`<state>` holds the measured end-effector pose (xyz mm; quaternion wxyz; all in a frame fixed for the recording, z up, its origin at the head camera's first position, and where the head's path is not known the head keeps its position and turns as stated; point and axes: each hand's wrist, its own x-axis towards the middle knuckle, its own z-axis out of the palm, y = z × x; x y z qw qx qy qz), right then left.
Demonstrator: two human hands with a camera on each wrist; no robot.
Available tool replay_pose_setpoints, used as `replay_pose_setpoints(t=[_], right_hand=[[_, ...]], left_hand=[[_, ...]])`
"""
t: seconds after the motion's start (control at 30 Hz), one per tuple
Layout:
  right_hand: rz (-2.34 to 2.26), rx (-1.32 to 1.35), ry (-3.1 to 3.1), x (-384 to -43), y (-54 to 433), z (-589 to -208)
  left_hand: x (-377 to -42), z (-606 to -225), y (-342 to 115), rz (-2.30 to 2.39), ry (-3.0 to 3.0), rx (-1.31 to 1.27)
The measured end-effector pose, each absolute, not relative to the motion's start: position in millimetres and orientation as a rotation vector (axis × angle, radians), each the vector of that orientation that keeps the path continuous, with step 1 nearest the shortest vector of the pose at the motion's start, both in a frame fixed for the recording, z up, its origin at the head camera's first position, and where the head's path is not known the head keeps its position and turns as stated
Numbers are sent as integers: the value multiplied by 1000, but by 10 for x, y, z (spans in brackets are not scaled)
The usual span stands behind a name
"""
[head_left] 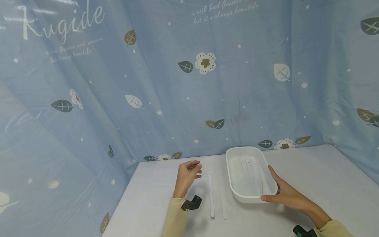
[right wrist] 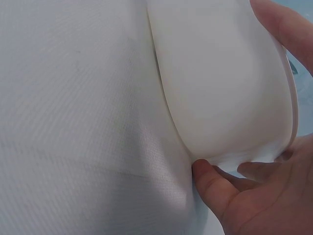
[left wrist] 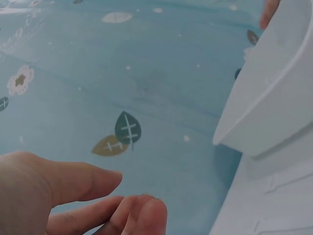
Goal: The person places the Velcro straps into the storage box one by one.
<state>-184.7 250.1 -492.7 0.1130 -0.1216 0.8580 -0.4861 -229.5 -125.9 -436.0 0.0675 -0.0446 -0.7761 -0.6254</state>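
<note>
A white plastic container (head_left: 250, 199) with rounded corners stands on the white table. My right hand (head_left: 285, 194) grips its near right corner; in the right wrist view, fingers press along the container's wall (right wrist: 225, 88). Several thin white strips (head_left: 251, 176) with small squared heads lie inside it. Two similar ones, a left strip (head_left: 211, 196) and a right strip (head_left: 222, 197), lie side by side on the table, left of the container. My left hand (head_left: 186, 176) hovers left of them, fingers loosely bent, and holds nothing; the left wrist view shows a gap between thumb and fingertips.
A blue curtain (head_left: 237, 98) with leaves and flowers hangs behind the table and down its left side. The white tabletop (head_left: 154, 194) ends at the curtain. Dark wrist devices sit on the left (head_left: 191, 203) and right (head_left: 305, 231) sleeves.
</note>
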Motion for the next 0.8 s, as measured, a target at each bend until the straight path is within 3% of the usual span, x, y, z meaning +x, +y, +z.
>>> replay_pose_setpoints(t=[0.8], right_hand=[[-1453,-374,2492,-1847,2508,-4925]], left_hand=[[-2440,-4680,-1306,-1832,-2469,1]])
